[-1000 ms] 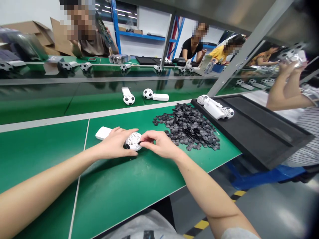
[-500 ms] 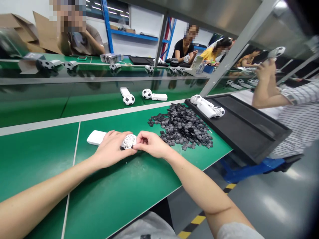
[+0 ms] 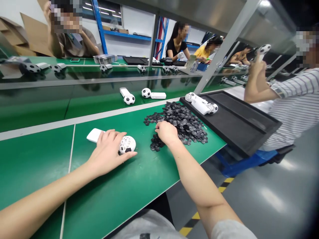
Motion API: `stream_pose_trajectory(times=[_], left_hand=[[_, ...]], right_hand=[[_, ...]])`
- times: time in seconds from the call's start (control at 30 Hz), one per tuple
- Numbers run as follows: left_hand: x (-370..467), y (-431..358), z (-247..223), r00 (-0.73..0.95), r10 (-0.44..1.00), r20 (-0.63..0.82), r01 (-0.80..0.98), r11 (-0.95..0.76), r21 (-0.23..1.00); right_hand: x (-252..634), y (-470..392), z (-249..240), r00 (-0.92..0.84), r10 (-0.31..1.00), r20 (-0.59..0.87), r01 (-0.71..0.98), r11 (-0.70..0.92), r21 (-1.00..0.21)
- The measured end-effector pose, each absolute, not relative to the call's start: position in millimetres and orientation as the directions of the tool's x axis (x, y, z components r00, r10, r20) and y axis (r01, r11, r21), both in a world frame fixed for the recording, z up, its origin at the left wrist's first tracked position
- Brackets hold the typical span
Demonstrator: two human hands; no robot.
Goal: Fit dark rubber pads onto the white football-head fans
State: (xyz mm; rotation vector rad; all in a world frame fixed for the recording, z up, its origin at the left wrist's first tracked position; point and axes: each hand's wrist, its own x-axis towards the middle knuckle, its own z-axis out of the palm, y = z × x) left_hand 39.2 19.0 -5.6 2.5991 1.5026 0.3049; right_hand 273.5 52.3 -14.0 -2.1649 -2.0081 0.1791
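My left hand (image 3: 107, 151) rests over a white device with a football-patterned ball head (image 3: 127, 144), its fingers and thumb around the ball. Some black patches show on the ball's lower side, while its upper part is bare white lattice. The white handle (image 3: 94, 135) sticks out to the left beyond my hand. At the left edge of a pile of small black pieces (image 3: 184, 121), my right hand (image 3: 167, 132) has its fingers bent together, tips down among the pieces. Whatever is between those fingertips is hidden.
A black tray (image 3: 239, 113) at right holds white ball-headed devices (image 3: 199, 104). Two finished-looking ones (image 3: 129, 98) lie on the strip beyond the table's pale edge. A slanted metal post (image 3: 219, 56) rises behind the tray. People sit across and at the right.
My right hand has left the ball and moved right to the black pieces. My left hand stays on the device, whose ball now shows more of its black-patched side. The view has shifted slightly.
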Motion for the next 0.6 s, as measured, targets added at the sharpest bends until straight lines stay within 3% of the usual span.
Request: stream_pose_trajectory(times=[0.1,0.2,0.3,0.4,0.5,0.6], left_hand=[[38,16,-3,0.500,0.859,0.106,0.833,-0.511,0.210],[29,22,1,0.579,0.815,0.023,0.762,-0.550,0.342],[21,27,4,0.642,0.763,-0.077,0.679,-0.518,0.520],[21,26,3,0.632,0.768,-0.099,0.657,-0.464,0.594],[26,22,0,0.616,0.785,-0.068,0.643,-0.451,0.619],[31,20,-1,0.589,0.805,-0.074,0.647,-0.415,0.640]], right_hand=[[270,52,-14,0.073,0.995,0.061,0.974,-0.058,-0.219],[267,52,-15,0.003,0.994,0.105,0.960,0.026,-0.279],[259,47,-16,-0.217,0.966,0.141,0.756,0.258,-0.601],[247,37,-15,-0.414,0.900,0.137,0.397,0.314,-0.863],[238,28,-10,-0.517,0.842,0.153,0.246,0.318,-0.916],[234,27,-8,-0.571,0.799,0.188,0.235,0.379,-0.895]])
